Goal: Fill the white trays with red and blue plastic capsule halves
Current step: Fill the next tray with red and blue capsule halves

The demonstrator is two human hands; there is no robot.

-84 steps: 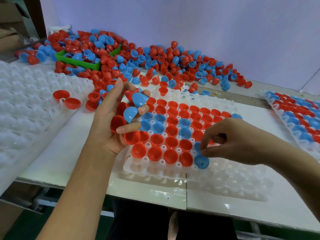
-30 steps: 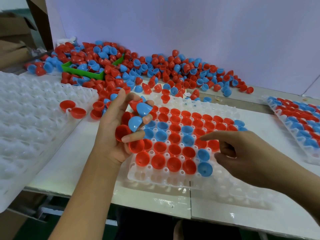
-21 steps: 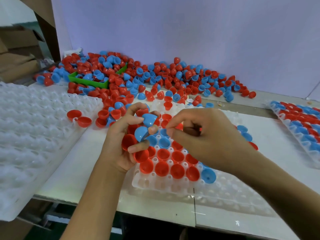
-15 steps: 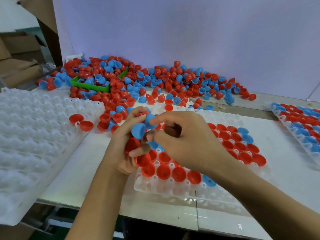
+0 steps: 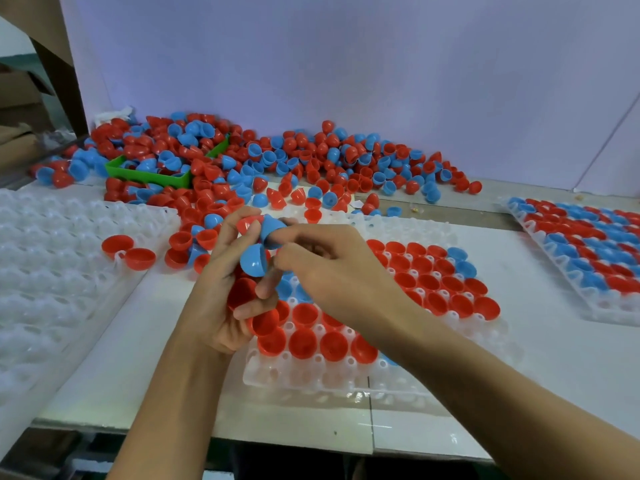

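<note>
Left hand cups capsule halves; right hand pinches blue half. Advice: lift one only, seat open-side-up in near tray pocket.

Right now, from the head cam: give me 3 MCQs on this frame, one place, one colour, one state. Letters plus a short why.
1. Where is the green bin?
A. far left, in the loose pile
B. on the near tray
C. far right

2. What colour is the near tray's front filled row, where visible?
A. blue
B. red
C. green

3. What is the left hand doing?
A. lying flat
B. pressing the tray
C. holding several capsule halves

Answers: 1 A, capsule halves surround it at far left. 2 B, the four cups showing are red. 3 C, its fingers curl round red and blue halves while the right hand reaches in.
</note>
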